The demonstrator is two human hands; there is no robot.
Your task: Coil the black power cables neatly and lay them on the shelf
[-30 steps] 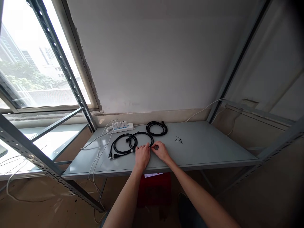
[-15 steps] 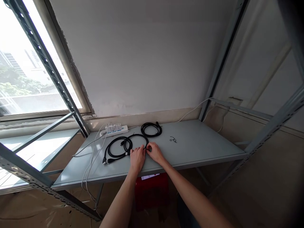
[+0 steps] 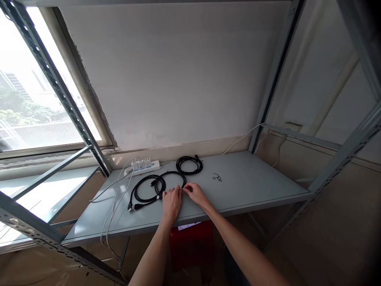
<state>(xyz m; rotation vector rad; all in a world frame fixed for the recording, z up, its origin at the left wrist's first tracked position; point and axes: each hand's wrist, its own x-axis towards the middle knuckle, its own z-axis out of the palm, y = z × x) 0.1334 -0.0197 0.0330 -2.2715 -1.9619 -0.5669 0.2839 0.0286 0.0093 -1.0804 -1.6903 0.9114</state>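
Your left hand (image 3: 172,201) and right hand (image 3: 194,193) work close together at the middle black cable coil (image 3: 183,180)

At far left, daylight comes through the window (image 3: 44,103), past a slotted metal upright (image 3: 63,98). Just inside it on the shelf (image 3: 250,182), the white power strip (image 3: 149,167) sits near the wall with adapters plugged in, and white cables (image 3: 114,212) trail from there over the front edge. In front of it lies the left black cable coil (image 3: 145,200), its plug ends pointing toward you and a small white tag (image 3: 158,197) just beside your left fingers.

The middle black cable coil overlaps that one. Your left hand rests over its near side, palm down, fingers bent; they hide what is beneath, so you cannot tell what this grip holds. The rear black cable coil (image 3: 179,165) lies behind, nearer the wall. Below the shelf front shows a red object (image 3: 192,246).

Your right hand is at the middle coil's near right side, thumb and forefinger in a narrow pinch; whether anything thin is held there, you cannot tell. Farther right, thin black ties (image 3: 218,177) lie loose on the shelf, well apart from both hands.
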